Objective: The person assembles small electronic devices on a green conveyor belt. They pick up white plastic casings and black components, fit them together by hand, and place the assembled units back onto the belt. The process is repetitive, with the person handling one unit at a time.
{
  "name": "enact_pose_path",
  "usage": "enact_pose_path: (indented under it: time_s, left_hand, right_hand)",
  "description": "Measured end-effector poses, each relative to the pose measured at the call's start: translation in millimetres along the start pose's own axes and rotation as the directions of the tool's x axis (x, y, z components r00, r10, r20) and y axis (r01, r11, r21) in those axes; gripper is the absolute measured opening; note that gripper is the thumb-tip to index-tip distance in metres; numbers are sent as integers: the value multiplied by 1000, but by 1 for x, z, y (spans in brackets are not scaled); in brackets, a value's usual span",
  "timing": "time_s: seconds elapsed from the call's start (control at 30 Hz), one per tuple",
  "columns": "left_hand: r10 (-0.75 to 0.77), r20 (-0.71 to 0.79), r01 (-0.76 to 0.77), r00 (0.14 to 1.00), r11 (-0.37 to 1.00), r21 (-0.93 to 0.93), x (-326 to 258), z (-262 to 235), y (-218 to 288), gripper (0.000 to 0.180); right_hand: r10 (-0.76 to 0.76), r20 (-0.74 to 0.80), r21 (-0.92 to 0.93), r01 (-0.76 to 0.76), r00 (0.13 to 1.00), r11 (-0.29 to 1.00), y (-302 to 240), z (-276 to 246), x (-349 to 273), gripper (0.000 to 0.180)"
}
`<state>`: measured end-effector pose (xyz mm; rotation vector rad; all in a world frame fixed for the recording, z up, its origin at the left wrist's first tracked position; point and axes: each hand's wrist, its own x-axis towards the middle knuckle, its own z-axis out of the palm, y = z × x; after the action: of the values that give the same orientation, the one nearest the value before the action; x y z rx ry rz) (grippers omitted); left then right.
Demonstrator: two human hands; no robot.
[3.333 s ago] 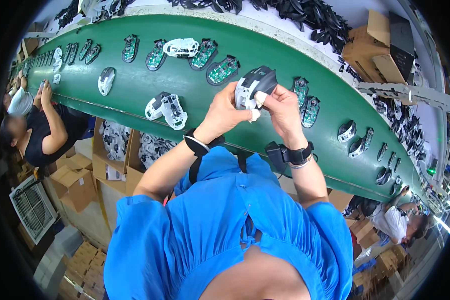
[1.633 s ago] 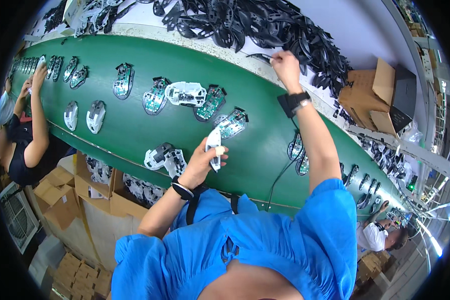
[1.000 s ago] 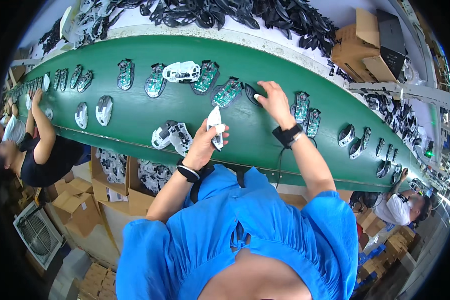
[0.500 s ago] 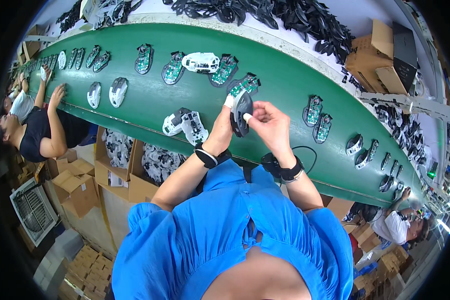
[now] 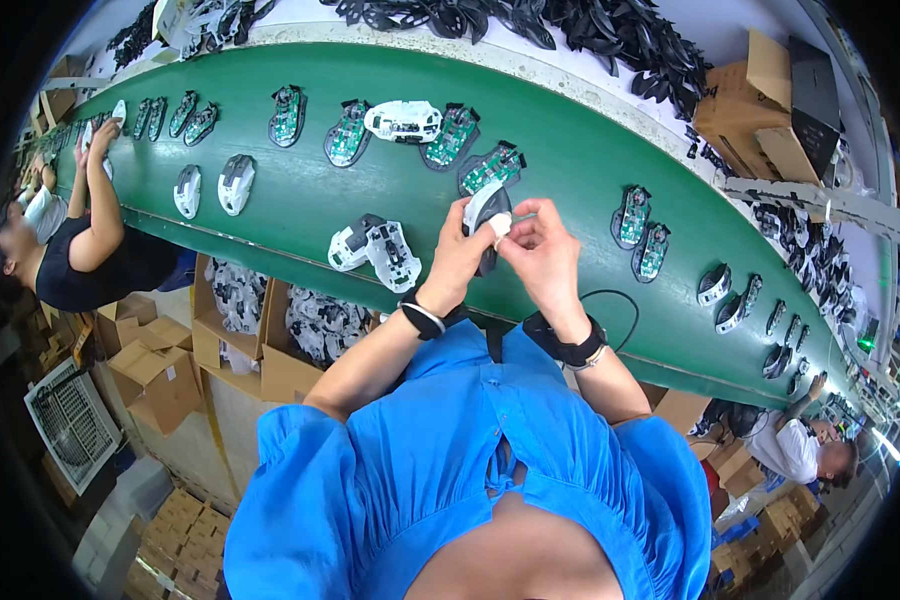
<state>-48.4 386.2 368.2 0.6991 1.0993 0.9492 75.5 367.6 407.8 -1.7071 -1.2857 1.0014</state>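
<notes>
Thumbs (image 5: 501, 225) now closer, left hand (image 5: 454, 256) round mouse shell (image 5: 482, 207), right hand (image 5: 549, 258) touching, grip unclear

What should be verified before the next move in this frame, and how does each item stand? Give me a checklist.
1. Mouse shell supported: ok. The left hand grips the mouse shell, raised in front of the body.
2. Right hand's grip: cannot tell. The right hand has its fingertips at the shell, but the contact is hidden.
3. Dark side of the shell fully seated: cannot tell. Fingers cover part of it.
4. Shell clear of the circuit board just beyond: cannot tell. They overlap in this view.
5. Cable out of the way: ok. The black cable loops to the right, apart from the shell.
</notes>
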Motion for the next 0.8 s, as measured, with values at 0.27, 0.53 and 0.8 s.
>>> enact_pose_path:
  time_s: [0.27,0.53,0.8]
  left_hand:
    - [81,251,-117,965,984,135,2,-17,30,67]
    - [120,336,-209,934,947,243,-10,-24,42,70]
    - [12,369,-87,929,978,187,8,-34,24,69]
  right_hand:
    - [112,241,362,-196,964,912,-26,-31,-1,66]
    - [134,583,390,-421,801,819,-34,-48,35,55]
    - [229,651,471,-622,724,625,-7,-38,35,52]
